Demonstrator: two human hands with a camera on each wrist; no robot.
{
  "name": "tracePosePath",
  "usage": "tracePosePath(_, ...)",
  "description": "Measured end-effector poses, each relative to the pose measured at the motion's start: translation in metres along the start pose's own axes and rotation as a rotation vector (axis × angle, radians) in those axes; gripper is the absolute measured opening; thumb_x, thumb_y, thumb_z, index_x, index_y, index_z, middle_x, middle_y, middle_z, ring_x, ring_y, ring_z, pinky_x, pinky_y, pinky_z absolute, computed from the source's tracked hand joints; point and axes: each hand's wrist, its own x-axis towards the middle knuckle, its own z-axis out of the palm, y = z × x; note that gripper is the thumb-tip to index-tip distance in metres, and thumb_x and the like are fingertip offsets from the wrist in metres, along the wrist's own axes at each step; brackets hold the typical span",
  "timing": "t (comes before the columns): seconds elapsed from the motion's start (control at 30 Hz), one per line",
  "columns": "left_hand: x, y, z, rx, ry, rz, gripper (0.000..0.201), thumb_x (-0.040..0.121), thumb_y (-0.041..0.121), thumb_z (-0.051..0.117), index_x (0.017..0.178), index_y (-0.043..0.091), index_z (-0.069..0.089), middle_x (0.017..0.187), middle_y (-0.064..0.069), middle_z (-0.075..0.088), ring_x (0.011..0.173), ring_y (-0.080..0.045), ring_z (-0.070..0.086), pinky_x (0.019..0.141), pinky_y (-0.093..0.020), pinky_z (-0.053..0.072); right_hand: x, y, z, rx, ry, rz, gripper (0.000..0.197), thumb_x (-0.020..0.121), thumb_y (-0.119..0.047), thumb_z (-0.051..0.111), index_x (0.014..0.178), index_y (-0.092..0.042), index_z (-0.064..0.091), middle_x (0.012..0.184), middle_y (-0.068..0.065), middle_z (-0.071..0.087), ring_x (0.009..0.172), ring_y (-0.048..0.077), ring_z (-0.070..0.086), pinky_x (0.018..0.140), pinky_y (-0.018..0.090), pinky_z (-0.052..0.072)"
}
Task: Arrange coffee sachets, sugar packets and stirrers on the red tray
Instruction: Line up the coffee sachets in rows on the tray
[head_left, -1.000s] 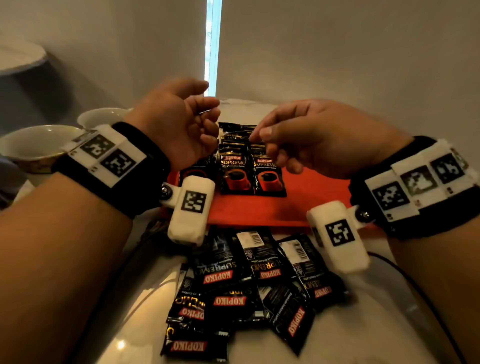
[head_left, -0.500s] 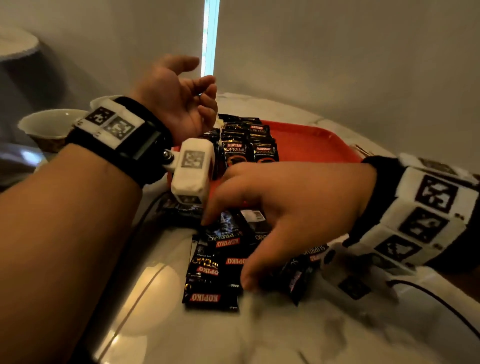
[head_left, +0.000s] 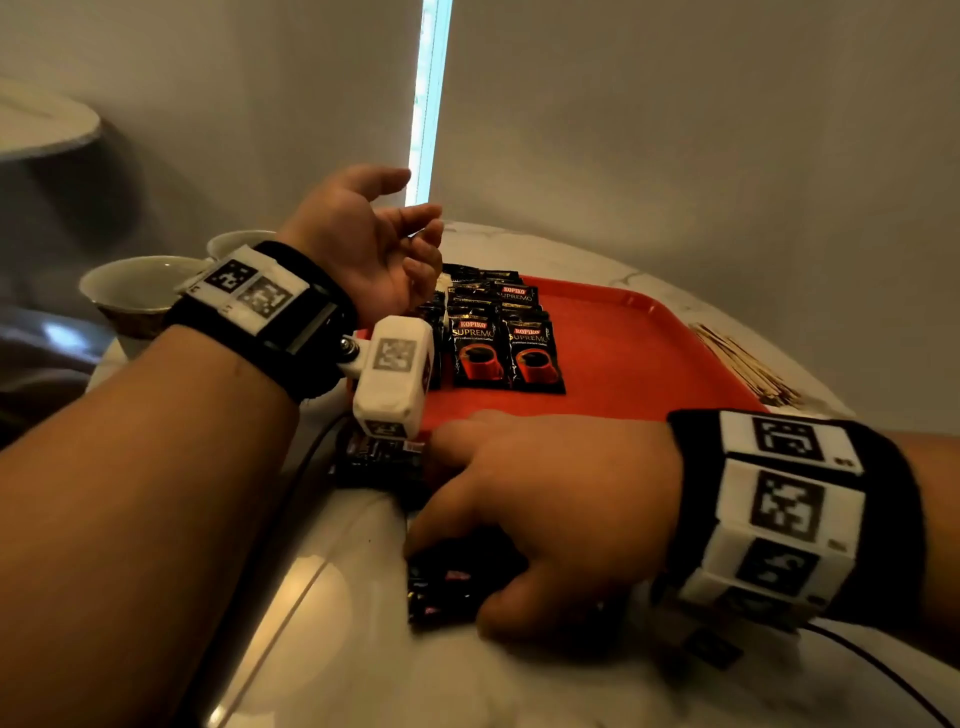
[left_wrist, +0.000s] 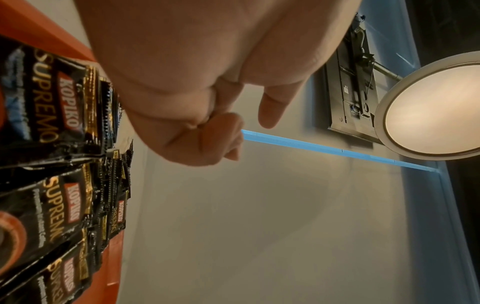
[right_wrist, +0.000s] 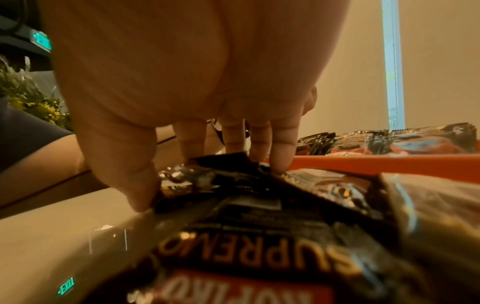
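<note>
A: Two rows of coffee sachets (head_left: 506, 338) are already lying on the red tray (head_left: 623, 353), overlapping towards its far left corner. More are waiting in a loose pile (head_left: 457, 582) on the worktop (head_left: 363, 675), just in front of the tray's near edge.

B: Which hand is doing the work?

A: The right hand (head_left: 545, 499) is pressing down into that pile, thumb (right_wrist: 135, 185) at one edge and fingertips (right_wrist: 279, 156) on the foil. I'm judging its grip as closing on a sachet, not yet lifting it. The left hand (head_left: 374, 254) is hovering over the tray, loosely curled, holding nothing.

B: Any advice for this pick?

A: I'd be separating a single sachet, since the slick foil packets are overlapping and likely to come up together. Then I'd be laying it label up, beside the front pair.

B: And the stirrers (head_left: 748, 364)?

A: Lying off the tray's right side, untouched.
</note>
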Motion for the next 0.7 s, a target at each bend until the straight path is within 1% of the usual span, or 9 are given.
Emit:
tracePosePath(0.07, -0.001, -0.001, 0.000, 0.006, -0.002, -0.001, 0.030, 0.095, 0.039, 0.050, 0.097, 0.011, 0.059, 0.074, -0.003, 0.057, 0.057, -0.010, 0.044, 0.046, -0.019, 0.035, -0.004, 0.003, 0.004, 0.004, 0.003, 0.016, 0.057, 0.077, -0.044, 0.076, 0.132, -0.043, 0.060, 0.119, -0.004, 0.045, 0.109, 0.021, 0.047, 0.091, 0.042, 0.051)
tracePosePath(0.13, -0.001, 0.000, 0.000, 0.010, -0.004, 0.000, 0.030, 0.095, 0.039, 0.050, 0.098, 0.011, 0.059, 0.073, -0.003, 0.057, 0.056, -0.010, 0.044, 0.046, -0.019, 0.035, -0.009, 0.007, 0.005, -0.008, 0.000, 0.037, 0.057, 0.077, -0.043, 0.074, 0.132, -0.044, 0.058, 0.121, -0.005, 0.045, 0.110, 0.020, 0.047, 0.091, 0.042, 0.052)
tracePosePath(0.2, 0.000, 0.000, -0.001, 0.009, -0.004, -0.004, 0.030, 0.095, 0.039, 0.050, 0.099, 0.011, 0.060, 0.074, -0.003, 0.057, 0.056, -0.010, 0.045, 0.045, -0.019, 0.036, -0.015, 0.011, 0.005, -0.018, 0.004, 0.055, 0.058, 0.076, -0.048, 0.075, 0.132, -0.044, 0.058, 0.123, -0.005, 0.045, 0.111, 0.018, 0.047, 0.091, 0.040, 0.052)
tracePosePath(0.3, 0.001, 0.000, -0.002, 0.006, -0.004, -0.008, 0.030, 0.095, 0.040, 0.051, 0.099, 0.011, 0.060, 0.075, -0.003, 0.056, 0.057, -0.010, 0.045, 0.045, -0.020, 0.036, -0.018, 0.013, 0.003, 0.006, 0.001, 0.082, 0.066, 0.071, -0.062, 0.079, 0.132, -0.044, 0.058, 0.123, -0.007, 0.045, 0.113, 0.015, 0.047, 0.091, 0.040, 0.052)
tracePosePath(0.33, 0.001, 0.000, -0.002, 0.008, -0.004, -0.010, 0.030, 0.095, 0.040, 0.051, 0.099, 0.011, 0.060, 0.074, -0.003, 0.056, 0.057, -0.010, 0.045, 0.045, -0.020, 0.036, -0.018, 0.014, 0.004, 0.005, 0.004, 0.082, 0.066, 0.072, -0.062, 0.078, 0.133, -0.045, 0.058, 0.123, -0.008, 0.045, 0.113, 0.015, 0.046, 0.092, 0.040, 0.052)
tracePosePath(0.43, 0.002, -0.001, -0.003, 0.011, -0.014, -0.016, 0.030, 0.095, 0.040, 0.050, 0.099, 0.011, 0.060, 0.075, -0.003, 0.057, 0.057, -0.010, 0.045, 0.045, -0.020, 0.037, -0.017, 0.017, 0.008, -0.009, 0.041, 0.054, 0.062, 0.078, -0.050, 0.075, 0.137, -0.046, 0.055, 0.121, -0.006, 0.048, 0.109, 0.017, 0.049, 0.090, 0.040, 0.052)
tracePosePath(0.53, 0.003, -0.001, -0.004, 0.019, -0.013, -0.022, 0.030, 0.095, 0.041, 0.051, 0.101, 0.012, 0.060, 0.076, -0.002, 0.057, 0.058, -0.009, 0.046, 0.045, -0.020, 0.038, -0.020, 0.020, 0.008, -0.004, 0.073, 0.031, 0.058, 0.082, -0.037, 0.070, 0.138, -0.042, 0.055, 0.122, -0.004, 0.051, 0.109, 0.017, 0.053, 0.087, 0.039, 0.054)
tracePosePath(0.6, 0.004, -0.001, -0.005, 0.026, -0.011, -0.027, 0.031, 0.095, 0.041, 0.051, 0.102, 0.013, 0.060, 0.077, -0.002, 0.058, 0.058, -0.009, 0.047, 0.045, -0.020, 0.038, -0.024, 0.021, 0.006, 0.017, 0.124, 0.010, 0.053, 0.083, -0.033, 0.063, 0.135, -0.037, 0.060, 0.121, -0.005, 0.055, 0.108, 0.016, 0.056, 0.085, 0.038, 0.055)
tracePosePath(0.7, 0.002, -0.002, -0.005, 0.030, -0.003, -0.023, 0.031, 0.095, 0.041, 0.050, 0.102, 0.013, 0.060, 0.077, -0.002, 0.058, 0.058, -0.009, 0.047, 0.045, -0.020, 0.038, -0.032, 0.025, 0.003, 0.059, 0.214, 0.000, 0.051, 0.079, -0.028, 0.057, 0.129, -0.029, 0.067, 0.116, -0.004, 0.061, 0.102, 0.016, 0.061, 0.080, 0.038, 0.057)
